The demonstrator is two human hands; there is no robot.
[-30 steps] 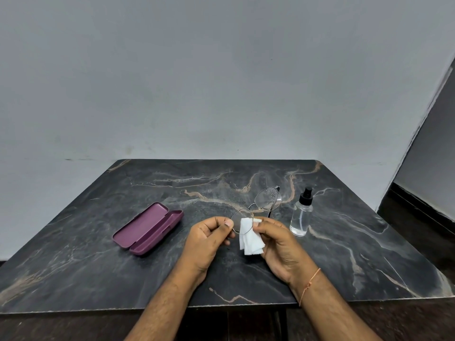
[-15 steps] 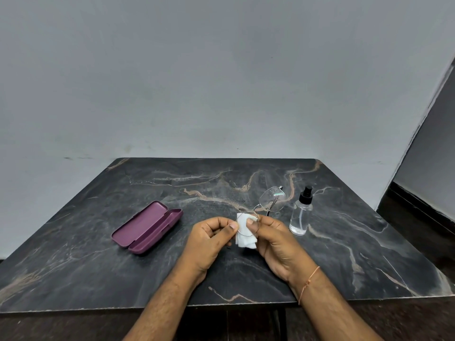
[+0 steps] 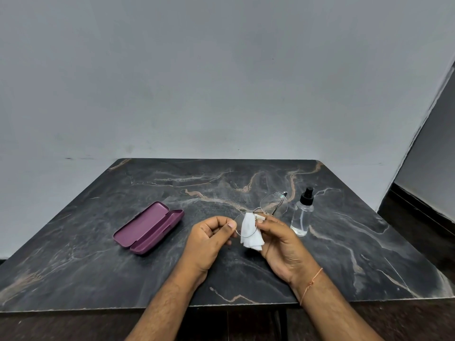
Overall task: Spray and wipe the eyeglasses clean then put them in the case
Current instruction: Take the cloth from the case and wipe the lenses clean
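Thin wire-rimmed eyeglasses (image 3: 272, 202) are held above the middle of the dark marble table (image 3: 98, 254). My left hand (image 3: 209, 239) pinches the rim of the near lens at its left edge. My right hand (image 3: 283, 244) pinches a folded white tissue (image 3: 250, 232) against that same lens, with the tissue hanging below it. The far lens sticks up toward the spray bottle (image 3: 302, 212). The purple glasses case (image 3: 147, 227) lies open on the table, left of my hands.
The clear spray bottle with a black nozzle stands upright just right of my right hand. A grey wall rises behind the table. The table's front edge runs just below my wrists, with dark floor beyond on the right.
The tissue has shifted over the near lens, bunched up and then spread lower again. The glasses tilted slightly. Both hands stayed in nearly the same place.
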